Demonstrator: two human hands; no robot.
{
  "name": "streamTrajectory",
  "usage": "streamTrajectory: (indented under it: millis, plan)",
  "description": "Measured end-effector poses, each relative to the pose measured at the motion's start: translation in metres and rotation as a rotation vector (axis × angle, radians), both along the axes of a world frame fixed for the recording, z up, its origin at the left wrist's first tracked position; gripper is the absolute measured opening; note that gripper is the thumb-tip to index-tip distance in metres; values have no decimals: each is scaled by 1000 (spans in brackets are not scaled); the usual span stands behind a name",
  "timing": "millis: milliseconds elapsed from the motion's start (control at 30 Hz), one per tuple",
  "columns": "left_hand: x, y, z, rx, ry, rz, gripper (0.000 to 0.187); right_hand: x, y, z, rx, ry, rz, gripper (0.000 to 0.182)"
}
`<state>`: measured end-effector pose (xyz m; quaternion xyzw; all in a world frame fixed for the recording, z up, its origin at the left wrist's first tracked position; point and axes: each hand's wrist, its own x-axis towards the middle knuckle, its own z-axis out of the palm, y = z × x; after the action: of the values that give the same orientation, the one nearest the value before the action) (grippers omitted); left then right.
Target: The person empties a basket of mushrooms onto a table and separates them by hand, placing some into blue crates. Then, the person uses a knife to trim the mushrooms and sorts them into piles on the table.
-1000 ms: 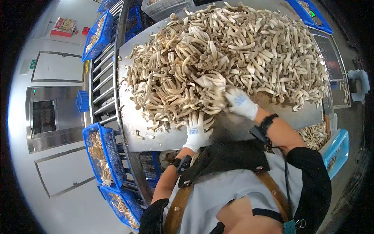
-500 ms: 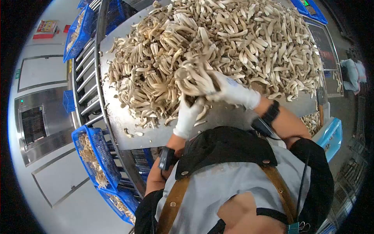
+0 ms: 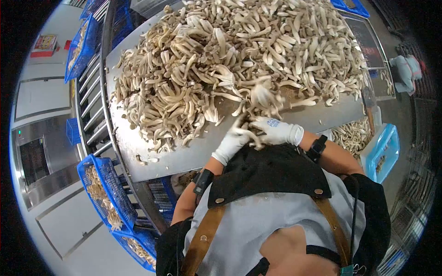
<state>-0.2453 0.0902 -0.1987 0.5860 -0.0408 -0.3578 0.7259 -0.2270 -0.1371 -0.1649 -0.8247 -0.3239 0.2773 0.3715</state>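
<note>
A person in a grey top, dark bib and brown straps leans over a steel table (image 3: 193, 154) heaped with a pile (image 3: 239, 55) of pale, long-stemmed mushrooms. Both hands wear white gloves and meet at the near edge of the pile, close to the person's chest. The left hand (image 3: 235, 140) has its fingers curled around a clump (image 3: 264, 99) of mushrooms, and the right hand (image 3: 276, 131) grips the same clump from the other side; the clump is blurred and stands just above the hands, at the pile's front edge. A dark band sits on each wrist. To the left of the table, blue baskets (image 3: 103, 193) holding more mushrooms rest on a roller rack (image 3: 92, 115). To the right, past the table's end, a light blue crate (image 3: 382, 152) stands beside another heap of mushrooms.
</note>
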Motion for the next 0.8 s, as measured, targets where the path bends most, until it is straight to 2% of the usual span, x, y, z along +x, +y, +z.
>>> streamTrajectory:
  millis: [33, 67, 133, 200, 233, 267, 300, 333, 400, 433, 467, 533, 600, 667, 700, 733, 767, 800]
  plan:
    - [-1, 8, -13, -201, 240, 59, 78, 0, -3, -13, -59, -16, 18, 54]
    - [7, -9, 42, 51, 305, 248, 70, 11, -6, 31, -190, 184, 47, 51]
    - [11, 12, 9, 401, -131, 321, 63, 3, -30, 24, -48, 129, -51, 47]
    - [27, 2, 70, 414, -149, 453, 59, 0, -52, 40, 93, 316, -334, 45]
    - [43, 4, 70, 498, -215, 360, 64, -2, -68, 6, 146, 589, -577, 47]
    - [60, -7, 74, 658, -529, 289, 64, 2, -66, 27, 317, 906, -807, 50]
    - [80, -22, 77, 809, -845, 204, 65, 2, -63, 28, 315, 866, -785, 50]
    - [103, -35, 73, 829, -1066, 47, 74, 2, -62, 28, 314, 823, -764, 50]
    - [132, -68, 76, 1006, -1518, -398, 68, 0, -56, -5, 346, 692, -585, 48]
    - [142, -79, 60, 1062, -1449, -589, 66, 0, -62, -31, 174, 431, -434, 45]
    - [149, -88, 52, 1111, -1369, -781, 63, -3, -69, -7, 160, 266, -343, 45]
    - [160, -88, 48, 1183, -1092, -774, 65, -21, -100, 21, 151, 245, -620, 43]
    - [158, -71, 60, 1087, -789, -648, 48, -50, -148, 30, 325, 321, -1156, 41]
    - [146, -65, 70, 957, -770, -479, 61, -108, -199, -19, -148, 85, -1414, 40]
    - [134, -60, 66, 812, -568, -256, 63, -124, -202, -30, -62, 416, -1550, 41]
    - [128, -55, 53, 669, -363, -30, 65, -120, -178, -15, -10, 335, -1414, 42]
    - [125, -48, 20, 405, -86, 76, 61, -116, -153, 2, 50, 256, -1282, 43]
    - [108, -62, 45, 85, 120, 199, 61, -106, -131, -8, 228, 535, -1232, 51]
